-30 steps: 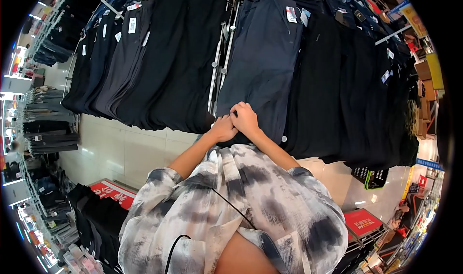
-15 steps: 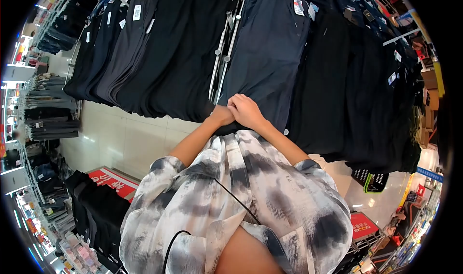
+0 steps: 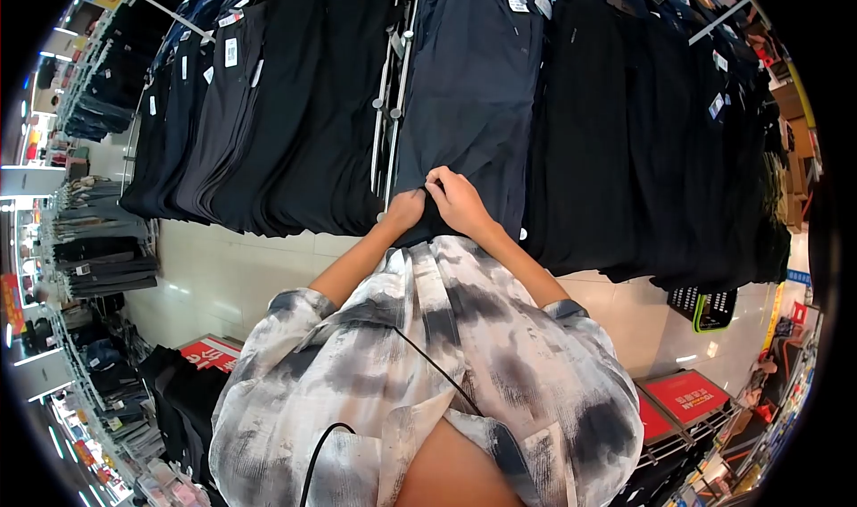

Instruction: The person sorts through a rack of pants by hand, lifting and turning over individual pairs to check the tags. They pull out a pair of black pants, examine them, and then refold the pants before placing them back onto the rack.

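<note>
Dark blue-grey trousers [image 3: 469, 87] hang over the rack in front of me, with a white and red tag near the top. At their lower end my right hand [image 3: 453, 196] is closed, fingers pinched on the dark cloth. My left hand [image 3: 407, 209] is curled closed just beside it, against the same cloth, a small gap between the two. Left of the trousers stand metal rack rails [image 3: 389, 105]. Black trousers [image 3: 312, 105] hang beyond the rails, and more black trousers [image 3: 585, 132] hang on the right.
A black basket with a green handle [image 3: 703, 309] is on the floor at the right. Red signs [image 3: 692, 394] show at the lower right, with another red sign [image 3: 211, 353] at the lower left. More clothes racks [image 3: 107, 248] line the left side.
My hands have come slightly apart; before, they overlapped. The view has shifted, so the rack appears farther left and the basket and red signs at the right show more.
</note>
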The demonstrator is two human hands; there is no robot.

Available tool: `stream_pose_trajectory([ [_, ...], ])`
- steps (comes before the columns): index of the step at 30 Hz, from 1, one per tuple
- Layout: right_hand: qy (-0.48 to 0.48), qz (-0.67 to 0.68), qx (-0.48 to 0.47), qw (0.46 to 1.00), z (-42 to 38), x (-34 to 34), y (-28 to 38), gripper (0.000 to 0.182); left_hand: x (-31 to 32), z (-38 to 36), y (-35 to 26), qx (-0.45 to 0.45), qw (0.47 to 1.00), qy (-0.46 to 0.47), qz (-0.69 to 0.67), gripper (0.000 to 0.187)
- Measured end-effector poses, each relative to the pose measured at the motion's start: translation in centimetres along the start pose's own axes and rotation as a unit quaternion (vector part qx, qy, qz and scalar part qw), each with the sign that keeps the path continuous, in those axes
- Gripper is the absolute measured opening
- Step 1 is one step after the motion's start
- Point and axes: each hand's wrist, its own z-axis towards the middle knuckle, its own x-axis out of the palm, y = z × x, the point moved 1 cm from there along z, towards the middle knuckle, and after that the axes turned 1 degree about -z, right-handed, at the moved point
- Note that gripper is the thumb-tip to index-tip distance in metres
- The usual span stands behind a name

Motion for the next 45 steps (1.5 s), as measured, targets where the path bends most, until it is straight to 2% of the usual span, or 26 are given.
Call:
stream_pose_trajectory([
  [1, 0.001, 0.004, -0.005, 1.0, 0.1, -0.1, 0.2, 0.011, 0.4, -0.1, -0.9, -0.003, 0.999, -0.034, 0.009, 0.03],
  [3, 0.047, 0.028, 0.001, 0.998, 0.1, 0.1, 0.3, 0.009, 0.8, 0.6, -0.2, 0.067, 0.996, -0.05, 0.018, 0.023],
  [4, 0.071, 0.04, 0.004, 0.997, 0.0, 0.2, 0.3, 0.009, 1.0, 1.2, 0.8, 0.097, 0.993, -0.017, 0.073, 0.023],
  [6, 0.104, 0.037, -0.053, 0.992, -0.1, 0.5, -0.2, 0.008, 1.2, 2.3, 3.1, 0.154, 0.97, 0.049, 0.18, 0.024],
  [7, 0.112, 0.032, -0.066, 0.991, -0.2, 0.7, -0.5, 0.008, 1.5, 3.3, 4.2, 0.195, 0.946, 0.081, 0.247, 0.033],
  [8, 0.12, 0.025, -0.08, 0.989, -0.2, 0.7, -0.8, 0.008, 2.1, 3.8, 5.3, 0.206, 0.937, 0.088, 0.267, 0.033],
  [12, 0.137, 0.053, -0.019, 0.989, -0.3, 0.3, -1.2, 0.008, 2.5, 4.1, 4.0, 0.197, 0.944, 0.071, 0.256, 0.033],
  [18, 0.136, 0.072, 0.022, 0.988, -0.3, 0.4, -1.3, 0.012, 1.4, 4.4, 3.7, 0.197, 0.947, 0.073, 0.243, 0.033],
  [21, 0.181, 0.113, 0.016, 0.977, -0.8, 1.2, -1.0, 0.012, -0.5, 4.9, 4.1, 0.203, 0.95, 0.059, 0.232, 0.033],
  [25, 0.134, 0.12, 0.008, 0.984, -0.7, 0.3, -0.8, 0.011, -3.4, 6.6, 4.6, 0.236, 0.944, 0.01, 0.231, 0.033],
  [27, 0.089, 0.08, -0.063, 0.991, -0.6, -0.3, -1.2, 0.013, -4.3, 6.5, 4.6, 0.252, 0.936, -0.004, 0.245, 0.033],
  [28, 0.068, 0.061, -0.099, 0.991, -0.6, -0.7, -1.5, 0.015, -4.7, 5.6, 4.1, 0.22, 0.937, 0.017, 0.272, 0.033],
  [29, 0.111, 0.052, -0.068, 0.99, -1.0, -0.3, -2.8, 0.026, -5.0, 4.5, 3.6, 0.201, 0.935, 0.033, 0.291, 0.033],
  [30, 0.126, 0.019, -0.08, 0.989, -1.3, -0.5, -2.7, 0.03, -5.6, 2.9, 0.2, -0.032, 0.913, 0.175, 0.366, 0.036],
  [32, 0.152, -0.046, -0.102, 0.982, -2.3, -0.8, -2.1, 0.039, -6.4, -0.1, -3.0, -0.033, 0.934, 0.209, 0.287, 0.038],
  [33, 0.177, -0.074, -0.089, 0.977, -2.9, -0.5, -2.9, 0.049, -6.4, -1.8, -3.2, 0.029, 0.959, 0.172, 0.222, 0.038],
  [35, 0.156, -0.094, -0.078, 0.98, -3.1, -0.4, -3.2, 0.047, -6.4, -4.7, -3.6, 0.133, 0.976, 0.11, 0.13, 0.042],
  [36, 0.146, -0.104, -0.074, 0.981, -3.1, -0.4, -3.4, 0.046, -6.7, -5.7, -3.9, 0.182, 0.966, 0.11, 0.145, 0.046],
  [38, 0.143, -0.096, -0.048, 0.984, -2.9, -0.4, -3.6, 0.042, -6.5, -6.5, -2.8, 0.207, 0.954, 0.127, 0.177, 0.055],
  [39, 0.143, -0.09, -0.037, 0.985, -2.7, -0.4, -3.6, 0.041, -6.7, -6.8, -2.8, 0.189, 0.96, 0.123, 0.168, 0.064],
  [42, 0.106, -0.086, 0.017, 0.99, -2.2, -0.8, -3.7, 0.035, -8.2, -7.1, -5.1, 0.126, 0.965, 0.147, 0.179, 0.068],
  [45, 0.081, -0.03, 0.006, 0.996, -2.2, -0.9, -4.2, 0.038, -8.6, -6.6, -6.6, 0.116, 0.955, 0.188, 0.2, 0.07],
])
